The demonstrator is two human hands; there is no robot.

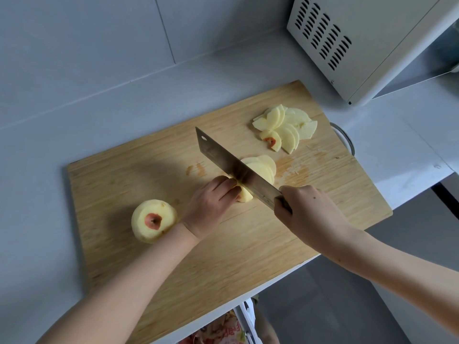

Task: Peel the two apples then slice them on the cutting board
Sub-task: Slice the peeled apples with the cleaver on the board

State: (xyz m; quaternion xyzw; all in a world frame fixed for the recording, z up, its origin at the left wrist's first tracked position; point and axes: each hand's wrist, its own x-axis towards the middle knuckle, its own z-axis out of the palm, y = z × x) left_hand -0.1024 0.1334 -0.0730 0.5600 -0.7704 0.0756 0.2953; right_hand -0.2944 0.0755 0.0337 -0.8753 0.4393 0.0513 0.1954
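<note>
A wooden cutting board (173, 247) lies on the white counter. My right hand (305, 212) grips the handle of a cleaver (231, 165), whose blade stands across a peeled apple piece (244, 194). With curled fingers my left hand (211, 204) holds that piece down, fingertips against the blade's side. Fresh slices (264, 168) lean behind the blade. A fanned pile of slices (285, 126) lies at the board's far right. A whole peeled apple (154, 220), red skin left round its stem, sits at the board's left by my left wrist.
A white microwave (360, 45) stands at the back right. A metal handle (346, 139) sticks out past the board's right edge. The counter's edge runs along the lower right, with a bin of peelings (223, 328) below it.
</note>
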